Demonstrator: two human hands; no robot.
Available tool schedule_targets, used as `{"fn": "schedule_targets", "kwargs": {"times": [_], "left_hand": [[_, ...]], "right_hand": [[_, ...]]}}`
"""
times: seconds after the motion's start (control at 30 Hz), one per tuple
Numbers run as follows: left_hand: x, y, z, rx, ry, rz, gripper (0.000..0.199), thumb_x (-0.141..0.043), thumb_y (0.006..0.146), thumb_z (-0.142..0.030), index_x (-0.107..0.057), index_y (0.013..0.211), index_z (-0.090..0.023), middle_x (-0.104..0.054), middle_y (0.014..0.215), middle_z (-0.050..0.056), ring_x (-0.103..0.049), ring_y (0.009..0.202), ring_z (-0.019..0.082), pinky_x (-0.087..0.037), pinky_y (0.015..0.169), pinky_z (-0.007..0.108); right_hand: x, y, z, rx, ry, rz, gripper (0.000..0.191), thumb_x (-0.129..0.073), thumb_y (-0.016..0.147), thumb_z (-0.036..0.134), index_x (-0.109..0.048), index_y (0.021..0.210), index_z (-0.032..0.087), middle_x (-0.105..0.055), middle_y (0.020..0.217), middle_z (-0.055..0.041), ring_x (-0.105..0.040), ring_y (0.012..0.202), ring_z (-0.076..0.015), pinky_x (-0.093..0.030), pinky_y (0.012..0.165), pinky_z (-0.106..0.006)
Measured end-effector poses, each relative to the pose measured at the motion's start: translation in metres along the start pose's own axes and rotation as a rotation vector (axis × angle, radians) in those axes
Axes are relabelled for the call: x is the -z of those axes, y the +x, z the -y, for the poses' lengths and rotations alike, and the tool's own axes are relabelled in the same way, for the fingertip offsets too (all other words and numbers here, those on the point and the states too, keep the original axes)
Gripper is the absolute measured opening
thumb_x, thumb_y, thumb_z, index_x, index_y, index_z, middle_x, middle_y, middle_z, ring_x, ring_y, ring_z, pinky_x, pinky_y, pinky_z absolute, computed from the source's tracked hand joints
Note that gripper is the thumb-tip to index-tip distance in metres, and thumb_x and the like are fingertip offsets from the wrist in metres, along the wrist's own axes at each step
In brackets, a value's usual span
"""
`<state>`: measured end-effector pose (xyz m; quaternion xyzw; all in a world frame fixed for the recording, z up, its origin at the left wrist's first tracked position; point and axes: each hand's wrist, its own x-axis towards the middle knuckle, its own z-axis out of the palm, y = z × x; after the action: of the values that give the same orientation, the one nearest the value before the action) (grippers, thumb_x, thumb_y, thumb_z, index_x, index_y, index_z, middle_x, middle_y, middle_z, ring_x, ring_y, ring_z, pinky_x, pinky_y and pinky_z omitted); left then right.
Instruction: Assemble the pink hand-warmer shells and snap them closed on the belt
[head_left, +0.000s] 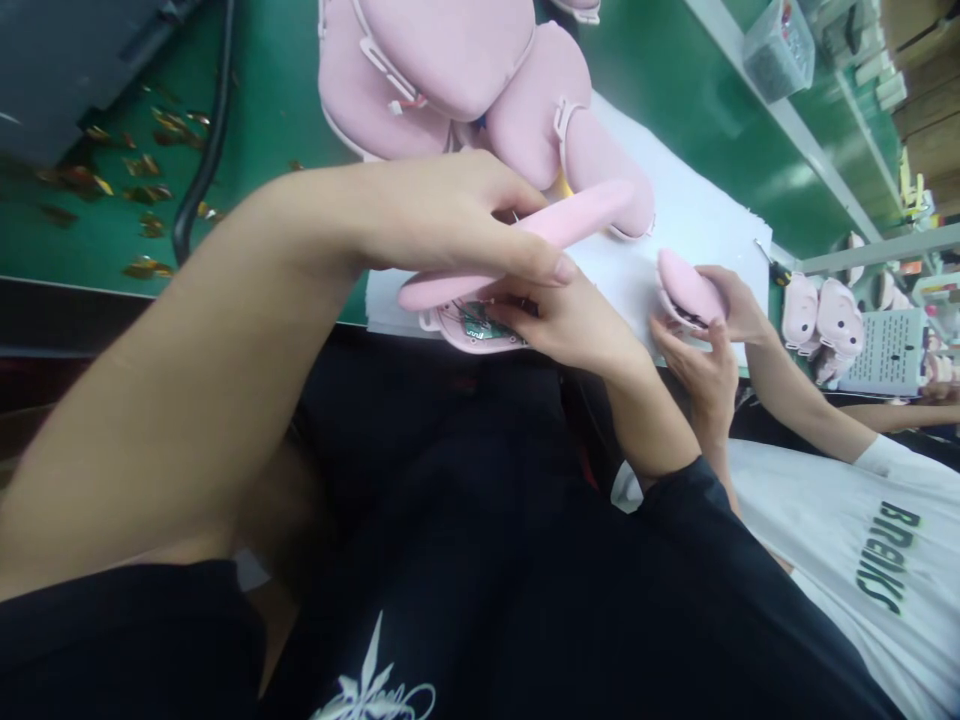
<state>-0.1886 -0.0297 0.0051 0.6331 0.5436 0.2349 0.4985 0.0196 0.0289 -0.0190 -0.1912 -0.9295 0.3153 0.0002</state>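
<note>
My left hand [457,215] is closed around a pink padded piece [589,212], its thumb lying across the near side. My right hand [574,320] grips a pink shell [484,345] from the right, with its fingers curled inside. A small green circuit board [476,320] and thin wires show in that shell. A pink padded part [442,290] slants just above the board. My left hand and wrist hide where the padded parts meet. Both hands are close together over the near edge of a white sheet [615,290].
Several pink padded shells [450,50] lie piled beyond my hands. Amber film scraps [150,190] and a black cable [206,150] are at the left. At the right, a co-worker's hands [709,370] hold another pink shell [690,285]. A clear bin [780,55] stands at the upper right.
</note>
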Motion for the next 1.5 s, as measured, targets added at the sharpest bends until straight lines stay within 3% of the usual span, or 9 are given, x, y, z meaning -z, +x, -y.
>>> {"fn": "schedule_targets", "kwargs": {"times": [0.07,0.3,0.87,1.3,1.5], "left_hand": [[0.0,-0.001,-0.003,0.004,0.041,-0.004,0.062,-0.065,0.076,-0.079,-0.07,0.103,-0.023,-0.074,0.097,0.006,-0.067,0.084,0.025,-0.045,0.064,0.033],[0.0,-0.004,-0.006,-0.007,0.073,-0.034,0.055,-0.064,0.078,-0.075,-0.064,0.092,-0.021,-0.067,0.086,0.004,-0.062,0.073,0.019,-0.036,0.055,0.029],[0.001,0.002,0.001,0.015,0.129,-0.025,0.067,-0.06,0.073,-0.087,-0.068,0.094,-0.023,-0.072,0.087,0.003,-0.065,0.074,0.022,-0.039,0.056,0.03],[0.002,0.003,0.004,0.016,0.109,0.007,0.065,-0.064,0.081,-0.086,-0.072,0.101,-0.024,-0.075,0.093,0.001,-0.067,0.077,0.021,-0.04,0.059,0.03],[0.001,-0.001,0.002,-0.032,0.062,-0.029,0.064,-0.062,0.083,-0.084,-0.07,0.091,-0.021,-0.071,0.085,0.004,-0.061,0.072,0.02,-0.035,0.059,0.031]], "right_hand": [[0.002,0.001,0.001,0.017,-0.017,0.015,0.021,-0.059,0.102,0.021,-0.08,0.106,0.02,-0.081,0.112,-0.006,-0.074,0.109,-0.0256,-0.057,0.103,-0.04],[0.003,-0.002,-0.006,0.032,0.089,0.015,0.021,-0.059,0.103,0.025,-0.079,0.109,0.02,-0.081,0.108,-0.0039,-0.075,0.103,-0.0232,-0.058,0.097,-0.038],[0.003,-0.002,-0.001,0.016,0.018,0.009,0.017,-0.058,0.101,0.023,-0.074,0.106,0.018,-0.08,0.109,-0.0058,-0.073,0.102,-0.0236,-0.058,0.096,-0.038],[0.001,-0.002,-0.009,0.096,-0.057,0.012,0.022,-0.053,0.102,0.021,-0.074,0.108,0.019,-0.079,0.109,-0.0048,-0.072,0.102,-0.0229,-0.058,0.095,-0.038],[0.0,-0.001,-0.009,0.167,-0.069,-0.034,0.025,-0.052,0.102,0.019,-0.075,0.11,0.018,-0.079,0.11,-0.0051,-0.073,0.1,-0.023,-0.059,0.09,-0.039]]}}
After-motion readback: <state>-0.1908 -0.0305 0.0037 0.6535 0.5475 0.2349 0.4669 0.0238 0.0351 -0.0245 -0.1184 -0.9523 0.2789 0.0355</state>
